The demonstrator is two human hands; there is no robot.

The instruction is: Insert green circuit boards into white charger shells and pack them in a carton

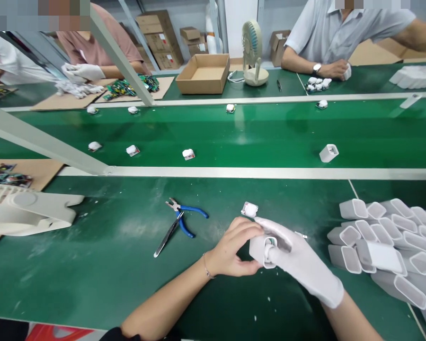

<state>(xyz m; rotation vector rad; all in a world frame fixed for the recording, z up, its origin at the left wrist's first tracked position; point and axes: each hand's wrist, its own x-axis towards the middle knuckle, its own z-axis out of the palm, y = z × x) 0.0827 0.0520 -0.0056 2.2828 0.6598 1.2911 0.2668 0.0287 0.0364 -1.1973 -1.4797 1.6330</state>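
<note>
Between my two hands is a white plastic housing (257, 249), its open end turned toward me with a bit of circuit board showing inside. My bare left hand (234, 248) grips the housing from the left, fingers over the top and thumb below. In a white glove, my right hand (293, 253) holds it from the right, the thumb pressing into the opening. Just beyond my fingers lies a small white-capped circuit board (249, 209). Blue-handled pliers (186, 215) and black tweezers (168, 235) rest on the green bench to the left, the tweezers touching the pliers.
Many empty white housings (379, 237) are heaped at the right. Behind a pale rail (234, 172) runs a green conveyor (262, 137) carrying several small boards and a housing (329, 153). A white fan (24, 208) lies at left. Co-workers sit across the conveyor.
</note>
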